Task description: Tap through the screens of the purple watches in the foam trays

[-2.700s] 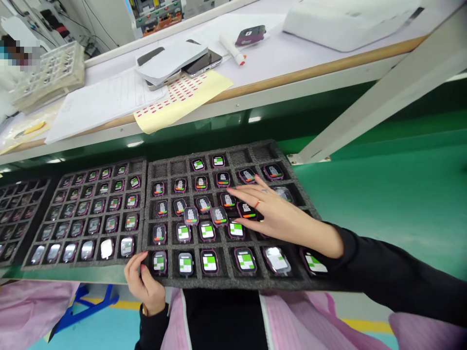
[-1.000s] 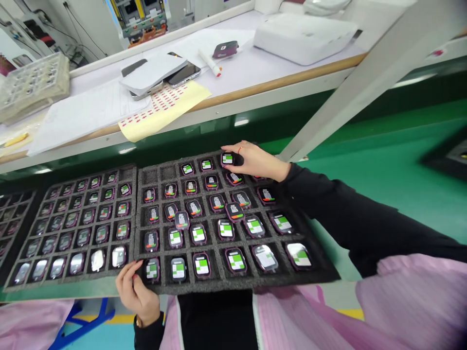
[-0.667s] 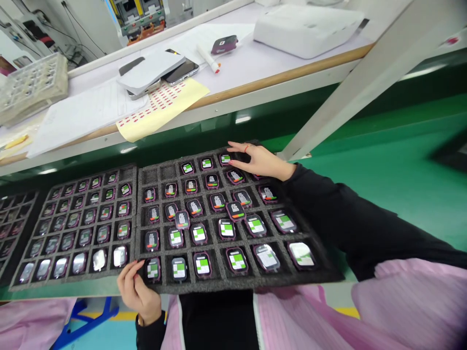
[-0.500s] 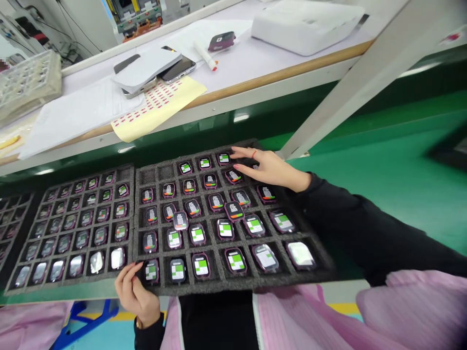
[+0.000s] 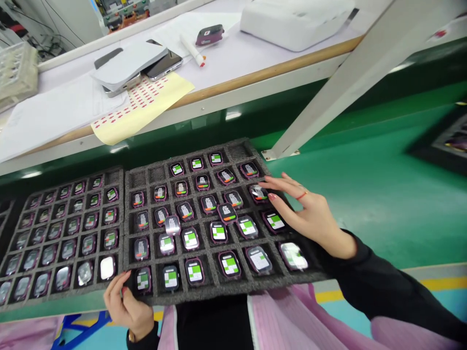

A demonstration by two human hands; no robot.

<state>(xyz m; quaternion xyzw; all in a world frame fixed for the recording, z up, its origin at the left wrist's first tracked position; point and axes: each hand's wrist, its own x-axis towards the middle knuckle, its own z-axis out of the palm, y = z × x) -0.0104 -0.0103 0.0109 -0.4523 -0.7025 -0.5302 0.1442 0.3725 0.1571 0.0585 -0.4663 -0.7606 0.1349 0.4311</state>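
Note:
A dark grey foam tray [image 5: 204,293] lies in front of me, its pockets holding several purple-rimmed smartwatches with lit screens. My right hand [image 5: 306,211] reaches in over its right side, fingers and thumb apart. Its fingertips are at a smartwatch [image 5: 258,193] in the right-hand column; whether they touch it I cannot tell. At the tray's front left corner, my left hand [image 5: 127,304] has curled fingers on the edge, close to a watch with a green and white screen [image 5: 142,280]. Two watches, one dark-screened [image 5: 226,213] and one pale [image 5: 172,225], lie across the pocket walls.
A second foam tray [image 5: 119,218] of watches adjoins on the left. Behind stands a raised shelf with phones [image 5: 164,67], a yellow sticker sheet [image 5: 146,104], a marker [image 5: 192,51], a purple watch [image 5: 209,35] and a white box [image 5: 295,24]. A slanted white post [image 5: 328,82] rises at right.
My right hand has moved from the tray's far right pockets toward me, down to a watch in the right-hand column. My left hand stays at the front left corner. The view has shifted slightly.

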